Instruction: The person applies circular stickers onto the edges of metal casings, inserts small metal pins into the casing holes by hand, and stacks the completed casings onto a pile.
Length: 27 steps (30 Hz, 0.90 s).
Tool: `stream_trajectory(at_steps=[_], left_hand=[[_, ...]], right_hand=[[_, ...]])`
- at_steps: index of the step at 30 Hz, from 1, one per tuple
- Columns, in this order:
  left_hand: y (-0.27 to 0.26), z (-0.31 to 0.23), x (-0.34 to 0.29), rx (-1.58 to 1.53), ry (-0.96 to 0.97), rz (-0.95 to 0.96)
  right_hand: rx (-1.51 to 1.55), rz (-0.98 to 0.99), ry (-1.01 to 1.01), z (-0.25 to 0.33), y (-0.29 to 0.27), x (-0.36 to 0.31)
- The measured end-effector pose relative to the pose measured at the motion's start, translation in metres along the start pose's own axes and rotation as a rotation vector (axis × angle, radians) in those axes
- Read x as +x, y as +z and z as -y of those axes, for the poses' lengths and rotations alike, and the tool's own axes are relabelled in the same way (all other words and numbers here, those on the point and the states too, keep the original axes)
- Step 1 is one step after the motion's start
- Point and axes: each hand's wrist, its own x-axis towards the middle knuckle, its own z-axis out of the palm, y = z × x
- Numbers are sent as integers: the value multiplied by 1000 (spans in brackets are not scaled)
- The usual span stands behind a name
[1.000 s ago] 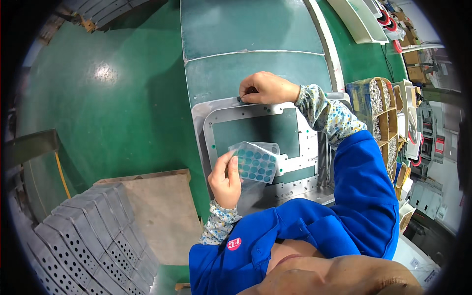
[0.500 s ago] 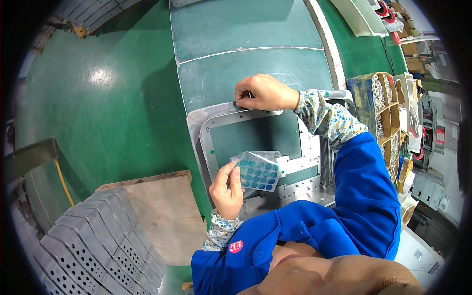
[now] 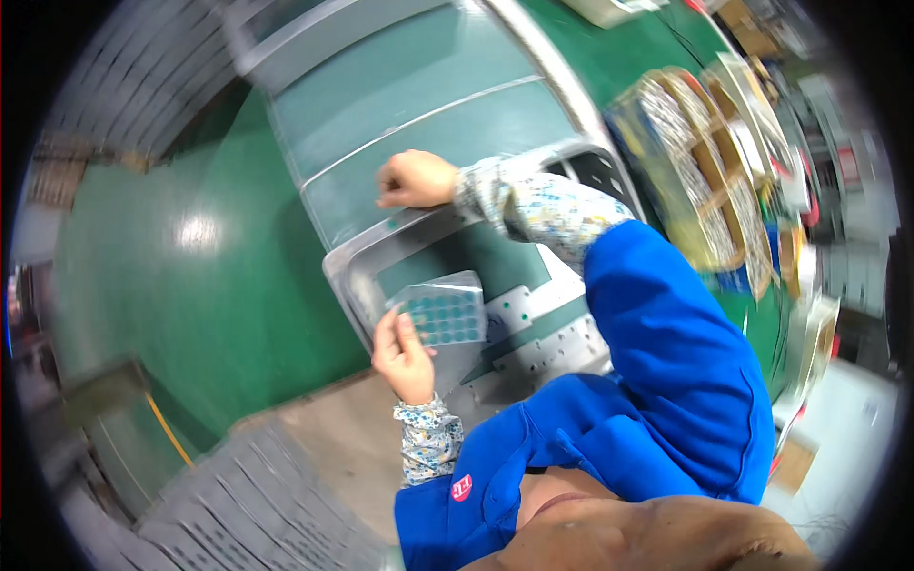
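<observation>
clear sheet (image 3: 440,311) with teal dots (image 3: 449,321)

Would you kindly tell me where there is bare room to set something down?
Bare: the worktop between the right hand and the grey metal casing; also the green floor left of that worktop. Crowded: the near end, where the metal frame lies and the left hand holds the sheet of round stickers above it.

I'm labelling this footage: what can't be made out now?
In the head view:
Anything inside the right hand: hidden by its curl.
Held edge of the dotted sheet: under the left hand.
Part of the metal frame: behind the right sleeve.
Small parts in the divided box: blurred.
</observation>
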Motion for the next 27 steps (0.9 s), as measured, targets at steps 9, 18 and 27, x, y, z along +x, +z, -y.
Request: stream_trajectory(at_steps=[9, 18, 27], left_hand=[[89, -57, -73, 125, 487, 465], [250, -49, -140, 366, 876, 1288], [354, 67, -192, 1087, 895, 1923]], right_hand=[[646, -370, 224, 63, -63, -312], [-43, -1338, 1203, -88, -14, -602], [748, -1447, 1062, -74, -38, -614]])
